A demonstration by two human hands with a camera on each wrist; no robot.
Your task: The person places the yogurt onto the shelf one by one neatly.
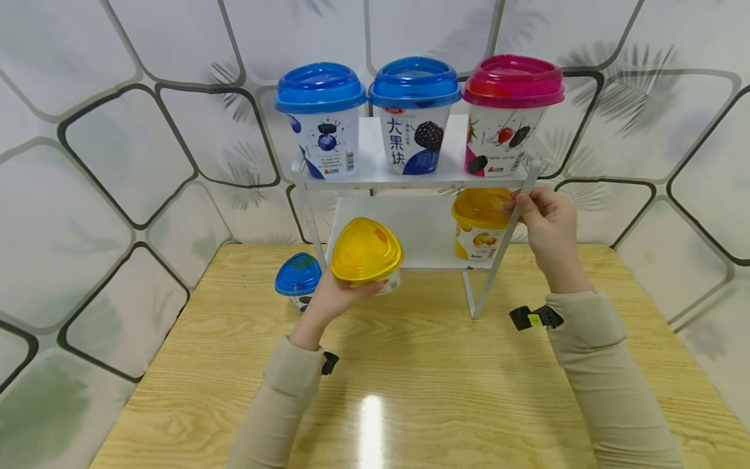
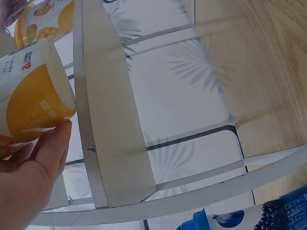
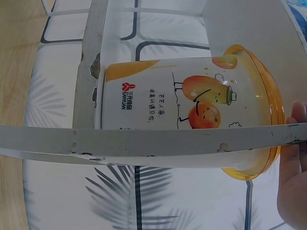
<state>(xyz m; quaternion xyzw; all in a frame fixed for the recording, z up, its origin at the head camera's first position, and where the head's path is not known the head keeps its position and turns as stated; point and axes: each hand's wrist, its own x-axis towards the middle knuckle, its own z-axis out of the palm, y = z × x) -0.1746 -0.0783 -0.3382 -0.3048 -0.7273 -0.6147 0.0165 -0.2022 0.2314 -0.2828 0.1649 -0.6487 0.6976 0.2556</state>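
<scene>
In front of the rack's lower shelf my left hand grips a yellow-lidded yogurt cup, its lid tilted toward the head camera. The left wrist view shows the fingers curled round the printed side of this cup. On the right, my right hand is at the rack's right leg, fingertips right at the lid of a second yellow-lidded yogurt cup. That cup stands upright on the lower shelf. Past the leg, the right wrist view shows its mango print; I cannot tell whether those fingers pinch the lid or the leg.
Three taller cups line the white rack's top shelf: two blue-lidded and one pink-lidded. A blue-lidded cup stands on the wooden table left of the rack. A patterned wall rises behind.
</scene>
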